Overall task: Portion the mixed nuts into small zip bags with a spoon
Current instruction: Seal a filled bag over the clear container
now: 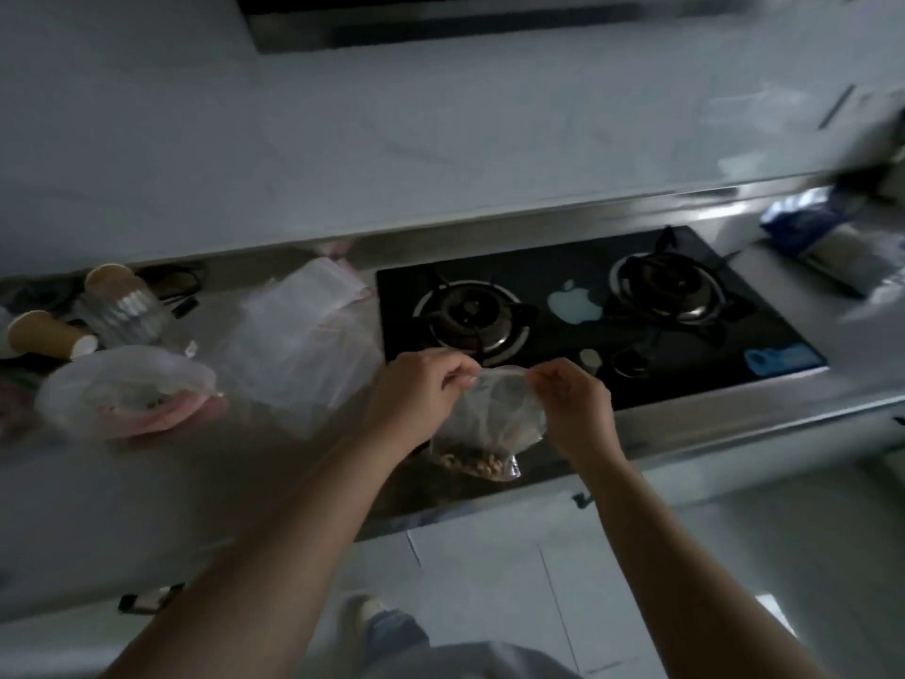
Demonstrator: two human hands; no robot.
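Both hands had the small zip bag (489,423) hanging over the counter's front edge (196,507), nuts (477,464) pooled at its bottom. The left hand (421,389) pinched one end of the top strip, the right hand (570,399) the other, so the seal ran left to right between them, seemingly ready for pressing shut. Farther left lay the spare bags (298,345).

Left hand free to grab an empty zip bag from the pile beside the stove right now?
Probably not yet. The left hand pinches the top of the filled zip bag, as does the right hand. The pile of empty bags lies unobstructed just left of it.
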